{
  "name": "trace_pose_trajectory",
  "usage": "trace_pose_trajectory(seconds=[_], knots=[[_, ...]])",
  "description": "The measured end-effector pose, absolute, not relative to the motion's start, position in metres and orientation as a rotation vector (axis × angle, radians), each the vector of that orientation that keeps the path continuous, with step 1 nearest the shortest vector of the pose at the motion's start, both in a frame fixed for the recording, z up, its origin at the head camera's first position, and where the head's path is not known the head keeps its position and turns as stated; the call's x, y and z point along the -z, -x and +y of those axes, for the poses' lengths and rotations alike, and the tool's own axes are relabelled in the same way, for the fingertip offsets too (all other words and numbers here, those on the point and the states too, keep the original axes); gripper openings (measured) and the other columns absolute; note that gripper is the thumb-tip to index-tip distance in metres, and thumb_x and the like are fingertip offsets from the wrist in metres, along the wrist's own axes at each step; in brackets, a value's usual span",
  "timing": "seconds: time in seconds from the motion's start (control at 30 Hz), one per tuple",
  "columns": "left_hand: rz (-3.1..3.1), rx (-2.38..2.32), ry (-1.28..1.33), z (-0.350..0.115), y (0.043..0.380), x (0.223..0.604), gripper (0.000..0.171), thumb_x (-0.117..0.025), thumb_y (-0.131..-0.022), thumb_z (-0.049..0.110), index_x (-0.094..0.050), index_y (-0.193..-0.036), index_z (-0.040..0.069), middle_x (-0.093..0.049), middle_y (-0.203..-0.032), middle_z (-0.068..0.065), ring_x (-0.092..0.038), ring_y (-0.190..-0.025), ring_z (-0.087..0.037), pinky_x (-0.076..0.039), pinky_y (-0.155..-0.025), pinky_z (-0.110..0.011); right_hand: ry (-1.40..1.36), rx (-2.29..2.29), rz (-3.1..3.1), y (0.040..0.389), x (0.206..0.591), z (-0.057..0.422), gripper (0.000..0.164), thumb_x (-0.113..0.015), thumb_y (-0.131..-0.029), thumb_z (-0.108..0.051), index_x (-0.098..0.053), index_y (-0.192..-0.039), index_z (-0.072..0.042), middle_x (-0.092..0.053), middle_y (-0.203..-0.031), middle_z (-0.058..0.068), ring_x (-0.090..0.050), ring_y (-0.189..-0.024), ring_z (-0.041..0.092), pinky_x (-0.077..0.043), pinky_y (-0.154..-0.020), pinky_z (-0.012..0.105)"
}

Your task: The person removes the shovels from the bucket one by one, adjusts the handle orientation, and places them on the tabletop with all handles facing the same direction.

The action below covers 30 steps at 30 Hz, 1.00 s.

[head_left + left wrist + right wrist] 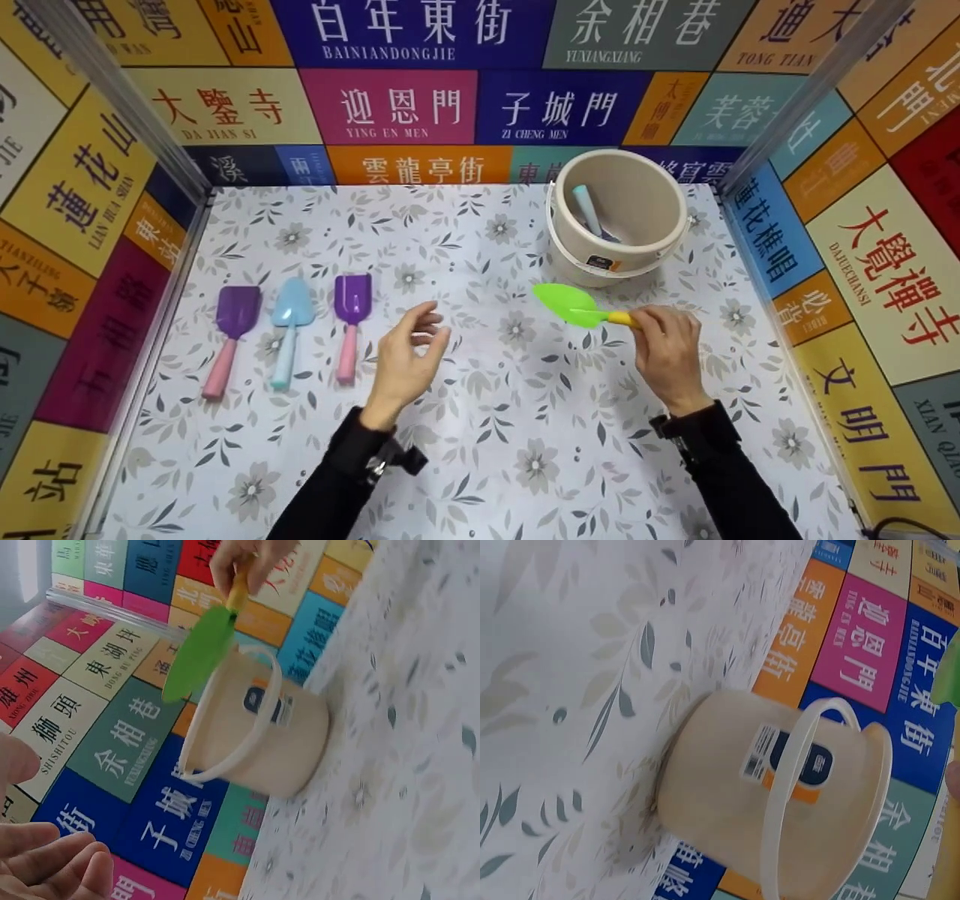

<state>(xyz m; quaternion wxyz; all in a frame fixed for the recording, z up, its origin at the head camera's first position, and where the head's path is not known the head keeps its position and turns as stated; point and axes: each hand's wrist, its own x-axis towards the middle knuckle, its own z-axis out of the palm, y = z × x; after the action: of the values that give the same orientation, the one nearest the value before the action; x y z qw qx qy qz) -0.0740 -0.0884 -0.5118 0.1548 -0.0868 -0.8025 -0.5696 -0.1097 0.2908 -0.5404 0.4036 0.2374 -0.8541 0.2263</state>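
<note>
Three sign-printed walls round floral tabletop — right hand grips green trowel, left hand relaxed.

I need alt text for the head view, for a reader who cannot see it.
A person's right-hand grip holds a green trowel by its yellow handle, near a beige bucket; the left-hand grip holds nothing. Three more garden tools lie at left on a floral surface.
</note>
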Motion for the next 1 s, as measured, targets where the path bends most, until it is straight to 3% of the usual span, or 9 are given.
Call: trace_pose_trajectory(seconds=[0.13,0.37,0.43,0.6,0.83,1.0], knots=[[-2.296,2.006,0.164,-0.063,0.083,0.507,0.038,-0.064,-0.103,0.01,-0.058,-0.136,-0.01,-0.073,-0.116,-0.028,-0.073,-0.1,-0.04,-0.065,-0.087,-0.035,-0.646,-0.563,-2.136,0.107,0.541,0.279,0.028,-0.057,-0.109,-0.023,-0.072,-0.108,0.001,-0.069,-0.102,0.018,-0.061,-0.096,0.039,-0.041,-0.086,0.053],[-2.171,2.494,-0.056,-0.028,0.097,0.504,0.041,-0.057,-0.107,0.01,-0.053,-0.141,-0.013,-0.071,-0.116,-0.027,-0.068,-0.085,-0.012,-0.064,-0.081,-0.027,-0.711,-0.559,-2.104,0.103,0.543,0.26,0.028,-0.056,-0.109,-0.021,-0.073,-0.106,0.001,-0.069,-0.102,0.018,-0.061,-0.094,0.037,-0.042,-0.086,0.05],[-2.154,2.552,-0.096,-0.022,0.099,0.506,0.041,-0.057,-0.107,0.012,-0.055,-0.141,-0.012,-0.072,-0.114,-0.024,-0.067,-0.083,-0.01,-0.064,-0.08,-0.026,-0.731,-0.566,-2.089,0.102,0.544,0.254,0.027,-0.057,-0.109,-0.021,-0.073,-0.105,0.001,-0.069,-0.101,0.017,-0.061,-0.094,0.037,-0.042,-0.086,0.049],[-2.116,2.64,-0.168,-0.016,0.1,0.508,0.038,-0.056,-0.108,0.015,-0.06,-0.137,-0.01,-0.071,-0.112,-0.018,-0.069,-0.085,-0.012,-0.065,-0.079,-0.028,-0.773,-0.565,-2.05,0.102,0.548,0.236,0.025,-0.059,-0.108,-0.02,-0.074,-0.104,0.0,-0.07,-0.1,0.016,-0.062,-0.093,0.035,-0.044,-0.086,0.047],[-2.059,2.67,-0.217,-0.016,0.098,0.511,0.034,-0.05,-0.108,0.008,-0.06,-0.131,-0.015,-0.069,-0.114,-0.023,-0.073,-0.088,-0.018,-0.066,-0.086,-0.039,-0.789,-0.547,-2.03,0.102,0.551,0.221,0.025,-0.057,-0.109,-0.018,-0.074,-0.104,-0.001,-0.07,-0.1,0.014,-0.061,-0.092,0.033,-0.044,-0.085,0.047],[-2.09,2.604,-0.206,-0.018,0.096,0.51,0.034,-0.047,-0.107,0.005,-0.06,-0.13,-0.017,-0.069,-0.114,-0.026,-0.072,-0.088,-0.018,-0.066,-0.086,-0.039,-0.786,-0.557,-2.05,0.101,0.551,0.218,0.023,-0.059,-0.108,-0.018,-0.074,-0.104,-0.001,-0.07,-0.1,0.014,-0.061,-0.092,0.033,-0.045,-0.085,0.046]])
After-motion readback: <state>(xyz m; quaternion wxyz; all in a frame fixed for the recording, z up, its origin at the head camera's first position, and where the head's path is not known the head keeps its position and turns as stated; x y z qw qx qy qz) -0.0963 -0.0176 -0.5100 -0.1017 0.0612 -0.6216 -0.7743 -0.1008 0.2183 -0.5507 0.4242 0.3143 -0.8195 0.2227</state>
